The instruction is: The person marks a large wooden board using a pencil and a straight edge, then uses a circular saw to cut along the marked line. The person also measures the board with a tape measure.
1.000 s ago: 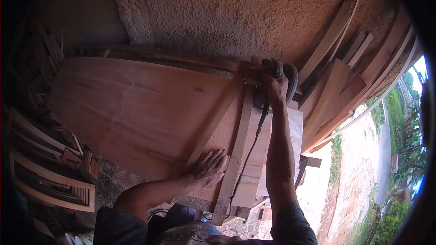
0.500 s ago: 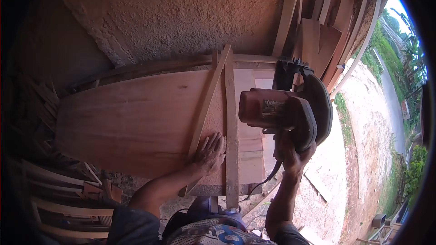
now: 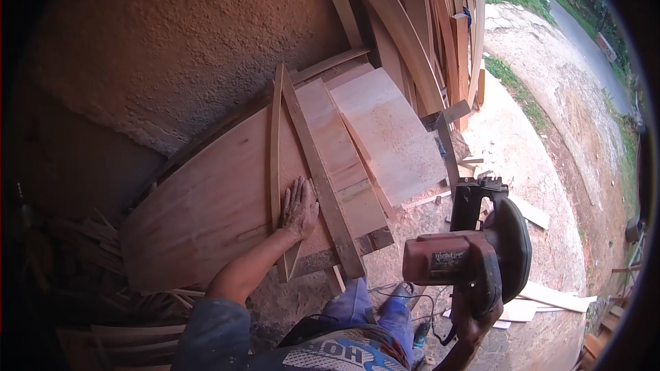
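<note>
Flat on a large wooden panel (image 3: pixel 199 185) lies my left hand (image 3: pixel 300 207), its fingers stretched forward between two narrow wooden strips that meet at their far ends. The strip on its right (image 3: pixel 317 165) crosses the panel; the thinner strip (image 3: pixel 276 151) runs on its left. At the lower right, my right hand (image 3: pixel 478 319) is wrapped round the rear handle of a dark red and black circular saw (image 3: pixel 440 259). The saw is held off the panel, over the ground to its right. A pale wooden sheet (image 3: pixel 388 134) lies beyond the strips, and its right end reaches past the panel.
A rough wall (image 3: pixel 185 41) rises behind the panel. Long boards (image 3: pixel 405 34) lean upright at the far right. Offcuts (image 3: pixel 543 302) lie on the ground by the saw, and more scraps (image 3: pixel 82 237) are heaped at left. The saw's cord (image 3: pixel 433 312) trails near my feet.
The circular saw has moved off the wood to the lower right in my right hand, uncovering the pale sheet. My left hand stays on the panel. The whole view has turned.
</note>
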Demonstrator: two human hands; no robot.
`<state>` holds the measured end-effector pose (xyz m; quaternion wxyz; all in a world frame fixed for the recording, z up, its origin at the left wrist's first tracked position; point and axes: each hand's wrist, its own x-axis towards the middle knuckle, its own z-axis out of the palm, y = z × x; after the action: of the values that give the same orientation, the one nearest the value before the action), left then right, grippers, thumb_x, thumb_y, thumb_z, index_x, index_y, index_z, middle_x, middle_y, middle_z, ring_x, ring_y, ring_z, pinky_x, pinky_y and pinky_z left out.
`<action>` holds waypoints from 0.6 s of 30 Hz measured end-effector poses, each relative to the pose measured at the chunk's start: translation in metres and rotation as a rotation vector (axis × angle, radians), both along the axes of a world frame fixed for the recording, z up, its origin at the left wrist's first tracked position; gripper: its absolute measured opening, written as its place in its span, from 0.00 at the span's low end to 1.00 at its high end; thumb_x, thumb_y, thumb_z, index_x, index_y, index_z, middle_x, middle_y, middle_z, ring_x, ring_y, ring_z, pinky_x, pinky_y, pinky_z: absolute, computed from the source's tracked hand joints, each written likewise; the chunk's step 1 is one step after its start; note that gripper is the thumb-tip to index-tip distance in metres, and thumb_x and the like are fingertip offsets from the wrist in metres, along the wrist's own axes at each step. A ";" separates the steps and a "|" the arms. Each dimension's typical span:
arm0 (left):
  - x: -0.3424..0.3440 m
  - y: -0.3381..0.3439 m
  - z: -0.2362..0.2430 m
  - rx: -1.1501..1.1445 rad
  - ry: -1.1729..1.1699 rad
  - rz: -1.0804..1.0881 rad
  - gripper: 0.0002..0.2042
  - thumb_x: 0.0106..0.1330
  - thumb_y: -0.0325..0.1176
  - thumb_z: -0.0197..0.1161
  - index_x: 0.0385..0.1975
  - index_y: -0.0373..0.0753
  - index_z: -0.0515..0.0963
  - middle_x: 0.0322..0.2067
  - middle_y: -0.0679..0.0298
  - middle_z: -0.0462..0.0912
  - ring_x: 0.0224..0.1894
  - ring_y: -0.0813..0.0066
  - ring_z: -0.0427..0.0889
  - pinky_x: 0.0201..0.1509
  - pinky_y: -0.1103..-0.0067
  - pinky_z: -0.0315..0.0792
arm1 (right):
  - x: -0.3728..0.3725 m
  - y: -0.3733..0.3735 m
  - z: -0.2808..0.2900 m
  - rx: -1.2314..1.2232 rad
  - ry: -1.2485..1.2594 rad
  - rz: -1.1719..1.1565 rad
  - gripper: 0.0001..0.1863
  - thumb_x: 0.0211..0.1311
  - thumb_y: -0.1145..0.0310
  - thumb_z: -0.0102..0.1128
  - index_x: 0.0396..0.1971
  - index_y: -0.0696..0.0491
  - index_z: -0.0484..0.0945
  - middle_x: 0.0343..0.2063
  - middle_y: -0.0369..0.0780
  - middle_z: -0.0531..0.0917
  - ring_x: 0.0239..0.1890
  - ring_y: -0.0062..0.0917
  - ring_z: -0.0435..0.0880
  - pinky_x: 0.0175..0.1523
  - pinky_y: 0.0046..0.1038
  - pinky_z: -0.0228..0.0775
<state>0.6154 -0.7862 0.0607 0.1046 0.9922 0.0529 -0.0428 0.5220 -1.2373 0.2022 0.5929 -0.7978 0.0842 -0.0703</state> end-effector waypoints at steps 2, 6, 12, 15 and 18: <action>0.003 -0.006 -0.005 0.034 -0.009 0.010 0.37 0.72 0.41 0.48 0.75 0.28 0.43 0.76 0.42 0.43 0.79 0.49 0.40 0.80 0.55 0.33 | -0.024 -0.025 -0.011 0.057 0.036 -0.076 0.26 0.55 0.64 0.70 0.52 0.62 0.77 0.43 0.42 0.84 0.45 0.26 0.82 0.51 0.30 0.74; 0.005 0.000 -0.018 0.091 -0.051 -0.010 0.35 0.74 0.41 0.45 0.75 0.29 0.42 0.76 0.43 0.43 0.79 0.50 0.39 0.80 0.57 0.31 | -0.051 -0.068 -0.034 0.235 0.015 -0.128 0.32 0.62 0.66 0.65 0.63 0.64 0.68 0.53 0.41 0.81 0.51 0.24 0.80 0.57 0.29 0.70; -0.002 0.019 -0.039 0.215 -0.039 -0.018 0.34 0.77 0.44 0.39 0.75 0.30 0.41 0.77 0.44 0.42 0.80 0.51 0.38 0.80 0.58 0.30 | -0.078 -0.148 -0.077 0.398 0.170 -0.215 0.26 0.62 0.63 0.63 0.57 0.59 0.70 0.35 0.36 0.78 0.29 0.17 0.78 0.33 0.21 0.73; 0.002 0.020 -0.039 0.197 -0.067 -0.048 0.33 0.78 0.44 0.37 0.76 0.30 0.41 0.77 0.44 0.42 0.80 0.50 0.39 0.80 0.57 0.31 | -0.093 -0.175 -0.115 0.581 0.144 -0.241 0.26 0.66 0.66 0.60 0.62 0.59 0.67 0.37 0.37 0.78 0.29 0.18 0.79 0.30 0.21 0.75; -0.005 0.020 -0.035 0.179 -0.090 -0.044 0.33 0.79 0.45 0.35 0.76 0.30 0.42 0.76 0.44 0.43 0.79 0.49 0.40 0.80 0.55 0.32 | -0.101 -0.206 -0.171 0.589 0.176 -0.244 0.31 0.69 0.69 0.59 0.69 0.58 0.62 0.39 0.38 0.79 0.27 0.16 0.79 0.28 0.18 0.73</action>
<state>0.6100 -0.7663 0.0254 0.0168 0.9994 0.0302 0.0044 0.4212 -1.4431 0.0308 0.7758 -0.5790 0.2467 -0.0442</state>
